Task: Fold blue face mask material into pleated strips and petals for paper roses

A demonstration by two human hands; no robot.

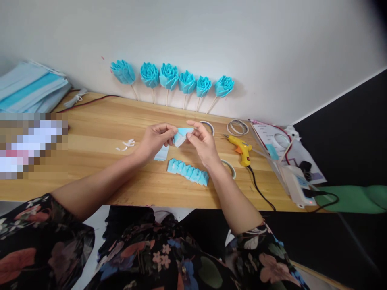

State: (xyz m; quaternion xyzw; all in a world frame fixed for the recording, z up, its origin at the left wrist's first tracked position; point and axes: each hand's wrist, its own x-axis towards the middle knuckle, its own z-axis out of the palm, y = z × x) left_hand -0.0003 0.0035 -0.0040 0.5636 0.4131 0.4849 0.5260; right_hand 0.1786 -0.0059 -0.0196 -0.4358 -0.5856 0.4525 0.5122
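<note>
Above the middle of the table, a small folded blue-and-white piece of fabric (180, 137) is held between both hands. My left hand (155, 139) pinches its left side between thumb and fingers. At its right side my right hand (202, 141) is closed on the upper corner, with one finger lifted. Flat on the wood below the left hand lies a pale blue fabric piece (162, 153), partly covered. A row of folded blue pieces (188, 172) rests nearer the front edge, beside my right wrist.
Several blue fabric flowers (169, 76) on sticks lean against the wall. To the right are a yellow glue gun (242, 149), tape rolls (237, 127) and a power strip (298, 186). White scraps (128, 143) lie left of the hands. Stacked face masks (30, 86) sit far left.
</note>
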